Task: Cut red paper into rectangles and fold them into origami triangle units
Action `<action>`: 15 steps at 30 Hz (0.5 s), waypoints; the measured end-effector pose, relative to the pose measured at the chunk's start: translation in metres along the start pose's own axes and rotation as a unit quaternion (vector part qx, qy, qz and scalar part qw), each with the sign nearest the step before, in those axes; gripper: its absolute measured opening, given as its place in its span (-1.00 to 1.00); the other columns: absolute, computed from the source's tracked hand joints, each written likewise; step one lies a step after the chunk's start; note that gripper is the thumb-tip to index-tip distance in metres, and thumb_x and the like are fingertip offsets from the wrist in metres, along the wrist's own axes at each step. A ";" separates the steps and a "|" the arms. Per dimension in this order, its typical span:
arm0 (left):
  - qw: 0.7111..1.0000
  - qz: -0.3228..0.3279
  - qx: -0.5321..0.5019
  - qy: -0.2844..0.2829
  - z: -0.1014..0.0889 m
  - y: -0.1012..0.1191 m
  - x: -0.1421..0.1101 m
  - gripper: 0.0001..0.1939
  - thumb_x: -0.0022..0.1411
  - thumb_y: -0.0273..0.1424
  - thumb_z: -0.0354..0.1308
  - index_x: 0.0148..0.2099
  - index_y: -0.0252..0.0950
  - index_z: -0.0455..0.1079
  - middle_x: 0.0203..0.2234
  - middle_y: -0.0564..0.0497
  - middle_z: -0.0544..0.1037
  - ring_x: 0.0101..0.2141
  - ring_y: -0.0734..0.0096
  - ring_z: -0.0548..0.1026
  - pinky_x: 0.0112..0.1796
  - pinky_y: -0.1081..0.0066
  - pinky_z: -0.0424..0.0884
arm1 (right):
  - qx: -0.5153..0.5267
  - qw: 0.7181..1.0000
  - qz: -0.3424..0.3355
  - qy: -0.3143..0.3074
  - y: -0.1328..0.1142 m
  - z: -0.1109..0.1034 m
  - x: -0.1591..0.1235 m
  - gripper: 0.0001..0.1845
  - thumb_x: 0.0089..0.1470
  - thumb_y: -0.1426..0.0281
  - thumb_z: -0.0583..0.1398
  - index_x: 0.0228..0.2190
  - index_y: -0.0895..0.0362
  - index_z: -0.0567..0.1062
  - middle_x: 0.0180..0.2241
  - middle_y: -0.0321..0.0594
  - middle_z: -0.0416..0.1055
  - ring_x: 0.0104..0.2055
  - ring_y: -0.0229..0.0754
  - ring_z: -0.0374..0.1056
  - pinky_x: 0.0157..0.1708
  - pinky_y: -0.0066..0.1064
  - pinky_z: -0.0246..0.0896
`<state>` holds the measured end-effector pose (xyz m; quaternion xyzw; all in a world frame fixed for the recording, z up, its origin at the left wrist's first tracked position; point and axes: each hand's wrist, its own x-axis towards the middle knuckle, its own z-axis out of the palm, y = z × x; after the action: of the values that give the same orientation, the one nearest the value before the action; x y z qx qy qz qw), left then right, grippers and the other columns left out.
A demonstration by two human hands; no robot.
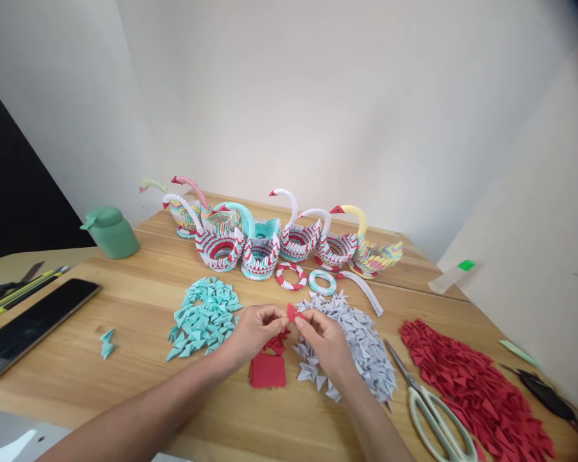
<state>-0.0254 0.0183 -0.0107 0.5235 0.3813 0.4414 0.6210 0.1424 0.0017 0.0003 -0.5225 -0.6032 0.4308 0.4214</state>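
Observation:
Between my two hands is a small red folded paper piece (pixel 293 312), held up over the middle of the table. My left hand (pixel 260 328) pinches its left side with thumb and forefinger. From the other side, my right hand (pixel 324 335) grips it the same way. Below them lies a stack of red paper rectangles (pixel 268 372), with a few red folded pieces (pixel 275 344) just behind it, partly hidden by my left hand. A pile of grey-lilac folded paper triangles (pixel 366 340) spreads behind and beside my right hand. Turquoise folded triangles (pixel 205 314) are heaped left of my left hand.
Several paper swans (pixel 262 256) stand at the back, with two paper rings (pixel 291 276) before them. Scissors (pixel 433 410) and a red triangle pile (pixel 476 385) lie at right. A phone (pixel 33 327) and a green lidded pot (pixel 110 232) are at left.

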 end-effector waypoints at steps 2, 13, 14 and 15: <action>1.000 0.003 0.003 -0.003 -0.001 -0.001 0.000 -0.68 0.01 -0.20 0.24 -0.42 -0.40 0.40 -0.58 0.05 0.41 -0.55 0.55 0.29 -0.47 0.53 0.21 | 0.017 1.000 0.009 -0.009 -0.001 -0.001 0.000 -0.69 0.06 0.17 0.18 -0.52 0.15 0.40 -0.62 -0.38 0.23 -0.55 -0.31 0.11 -0.53 -0.51 0.01; 0.996 0.015 0.083 -0.011 0.001 0.002 -0.002 -0.73 0.07 -0.25 0.16 -0.41 -0.41 0.43 -0.56 0.02 0.45 -0.54 0.53 0.33 -0.49 0.53 0.25 | -0.045 0.998 -0.026 -0.025 -0.014 -0.005 0.000 -0.68 0.05 0.12 0.18 -0.40 0.14 0.47 -0.50 -0.28 0.39 -0.44 -0.19 0.29 -0.41 -0.43 0.19; 0.993 0.034 0.114 -0.006 0.002 0.002 -0.003 -0.77 0.09 -0.31 0.15 -0.42 -0.41 0.44 -0.56 0.02 0.46 -0.53 0.52 0.34 -0.48 0.53 0.26 | -0.071 0.997 -0.039 -0.018 -0.013 -0.004 0.000 -0.71 0.04 0.15 0.19 -0.44 0.14 0.45 -0.52 -0.29 0.39 -0.46 -0.20 0.28 -0.42 -0.44 0.18; 0.987 0.058 0.147 0.001 0.002 0.002 -0.003 -0.82 0.09 -0.37 0.13 -0.42 -0.40 0.46 -0.55 0.02 0.47 -0.50 0.50 0.35 -0.45 0.53 0.27 | -0.099 0.993 -0.057 -0.010 -0.012 -0.003 0.000 -0.72 0.05 0.17 0.19 -0.49 0.13 0.43 -0.53 -0.29 0.38 -0.47 -0.21 0.28 -0.43 -0.44 0.17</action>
<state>-0.0247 0.0151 -0.0087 0.6298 0.4123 0.4161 0.5102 0.1420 0.0006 0.0126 -0.5223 -0.6760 0.3492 0.3851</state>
